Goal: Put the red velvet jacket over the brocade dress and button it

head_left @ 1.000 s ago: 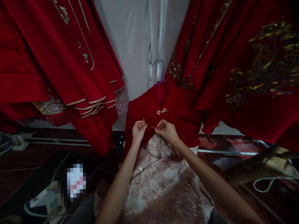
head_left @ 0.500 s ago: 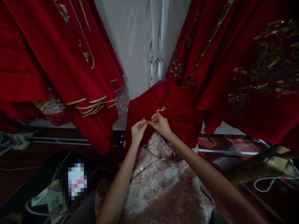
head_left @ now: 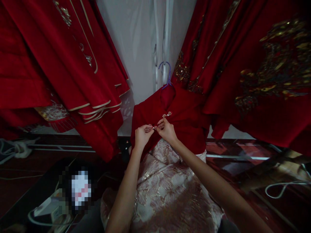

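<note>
"What sort of place are you in?"
"A clothes shop or garment workroom; I can't tell which."
"What shows it?"
"Pale-trimmed red garments hang left of my left hand, gold-decorated red clothes right of my right hand. Just past my grip, a purple hanger pokes from a red top."

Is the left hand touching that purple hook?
Apart. The head view shows red cloth plainly between the left hand and the purple hook, which stands farther up, above the collar.
</note>
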`<state>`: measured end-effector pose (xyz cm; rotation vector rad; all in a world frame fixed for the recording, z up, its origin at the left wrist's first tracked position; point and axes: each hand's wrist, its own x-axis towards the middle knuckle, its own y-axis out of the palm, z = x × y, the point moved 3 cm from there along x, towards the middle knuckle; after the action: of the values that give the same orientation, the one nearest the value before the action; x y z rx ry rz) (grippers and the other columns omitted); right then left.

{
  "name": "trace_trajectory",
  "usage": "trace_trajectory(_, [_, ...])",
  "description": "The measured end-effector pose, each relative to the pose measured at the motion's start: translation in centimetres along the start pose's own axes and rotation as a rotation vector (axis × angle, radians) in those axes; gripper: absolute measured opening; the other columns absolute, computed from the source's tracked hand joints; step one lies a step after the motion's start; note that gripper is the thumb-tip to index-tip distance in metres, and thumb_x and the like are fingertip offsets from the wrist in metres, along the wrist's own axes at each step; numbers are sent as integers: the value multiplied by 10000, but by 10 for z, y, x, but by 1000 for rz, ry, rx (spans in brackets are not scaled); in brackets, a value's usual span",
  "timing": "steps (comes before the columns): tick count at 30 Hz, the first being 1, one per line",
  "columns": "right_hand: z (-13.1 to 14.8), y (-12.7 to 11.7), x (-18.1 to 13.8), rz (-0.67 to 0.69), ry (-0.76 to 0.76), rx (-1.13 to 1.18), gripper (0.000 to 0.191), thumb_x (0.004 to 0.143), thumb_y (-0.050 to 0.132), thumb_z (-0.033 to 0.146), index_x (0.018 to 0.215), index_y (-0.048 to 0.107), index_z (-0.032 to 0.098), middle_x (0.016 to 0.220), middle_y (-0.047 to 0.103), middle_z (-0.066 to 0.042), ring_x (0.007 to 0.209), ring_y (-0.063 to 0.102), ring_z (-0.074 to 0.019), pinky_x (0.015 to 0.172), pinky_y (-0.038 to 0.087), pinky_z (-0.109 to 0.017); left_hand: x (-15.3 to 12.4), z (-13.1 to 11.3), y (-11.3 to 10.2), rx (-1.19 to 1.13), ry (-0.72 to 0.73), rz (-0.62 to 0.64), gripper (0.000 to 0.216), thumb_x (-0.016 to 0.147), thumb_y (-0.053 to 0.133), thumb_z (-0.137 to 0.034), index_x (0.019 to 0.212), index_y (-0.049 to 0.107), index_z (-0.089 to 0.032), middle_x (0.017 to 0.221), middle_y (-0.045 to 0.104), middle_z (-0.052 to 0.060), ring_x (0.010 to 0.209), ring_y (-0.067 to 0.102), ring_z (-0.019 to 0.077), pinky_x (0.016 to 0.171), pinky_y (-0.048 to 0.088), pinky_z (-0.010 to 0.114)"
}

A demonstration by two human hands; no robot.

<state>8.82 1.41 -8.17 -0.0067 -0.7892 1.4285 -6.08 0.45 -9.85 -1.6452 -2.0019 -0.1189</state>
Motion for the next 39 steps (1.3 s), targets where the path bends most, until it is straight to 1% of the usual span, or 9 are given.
trace_trajectory(3, [0, -4, -3, 47, 21, 89, 113, 773, 544, 218, 881, 513, 202, 744, 652, -7, 670, 645, -126, 644, 512, -246, 2, 2, -6, -54, 14, 74, 139, 723, 616, -225, 841, 679, -187, 846, 699, 54, 742, 650, 157, 745, 519, 310])
trace_trajectory(8, [-8, -31, -26, 148, 83, 215, 134, 829, 467, 222, 904, 574, 190, 920, 683, -53, 846, 659, -137, 742, 524, -272, -15, 35, -25, -169, -146, -76, 137, 738, 576, -211, 857, 630, -169, 896, 667, 64, 844, 627, 150, 852, 478, 333])
trace_trajectory(13, [-34, -69, -67, 164, 204, 19, 211, 844, 454, 275, 968, 608, 201, 860, 687, -47, 778, 662, -159, 678, 508, -275, -39, 57, -23, -113, -350, 199, 361, 581, 750, -296, 885, 593, -181, 837, 640, 32, 746, 607, 147, 726, 484, 285])
trace_trajectory(16, [-49, -80, -83, 151, 225, -178, 233, 837, 465, 296, 1006, 596, 204, 712, 651, -21, 646, 629, -166, 599, 465, -275, -43, 51, -16, 21, -277, 273, 345, 572, 751, -329, 854, 601, -199, 801, 639, 14, 666, 582, 144, 644, 450, 257])
trace_trajectory(22, [-56, -72, -86, 123, 113, -303, 293, 819, 508, 335, 1066, 573, 192, 697, 552, -13, 636, 554, -161, 620, 438, -278, -36, 13, -14, 350, -113, 173, 105, 667, 659, -255, 727, 584, -213, 601, 580, -9, 559, 538, 149, 618, 377, 253])
trace_trajectory(28, [-55, -59, -89, 64, 79, -278, 193, 782, 578, 347, 913, 581, 206, 830, 529, -39, 733, 541, -164, 703, 449, -288, -35, -24, -15, 610, -61, 184, 148, 714, 608, -181, 857, 572, -191, 861, 592, 43, 727, 577, 156, 719, 422, 266])
trace_trajectory(33, [-42, -62, -88, -61, 13, -202, 125, 781, 576, 316, 795, 541, 196, 841, 539, -45, 755, 539, -162, 709, 445, -277, -42, -15, -6, 649, -226, 231, 487, 664, 656, -147, 1117, 477, -151, 1118, 494, 132, 765, 586, 161, 759, 455, 295])
trace_trajectory(35, [-39, -66, -87, -47, 8, -146, 108, 775, 576, 286, 781, 512, 198, 821, 560, -31, 741, 551, -152, 699, 447, -264, -42, -7, -6, 655, -254, 214, 451, 675, 641, -134, 1095, 479, -148, 1086, 526, 126, 798, 590, 171, 761, 449, 293])
trace_trajectory(39, [-43, -72, -86, -12, 68, -29, 133, 768, 583, 280, 750, 478, 200, 784, 609, -11, 732, 592, -144, 703, 460, -254, -41, 9, -9, 632, -318, 361, 211, 717, 626, -210, 913, 558, -172, 843, 626, 59, 770, 602, 173, 703, 426, 267])
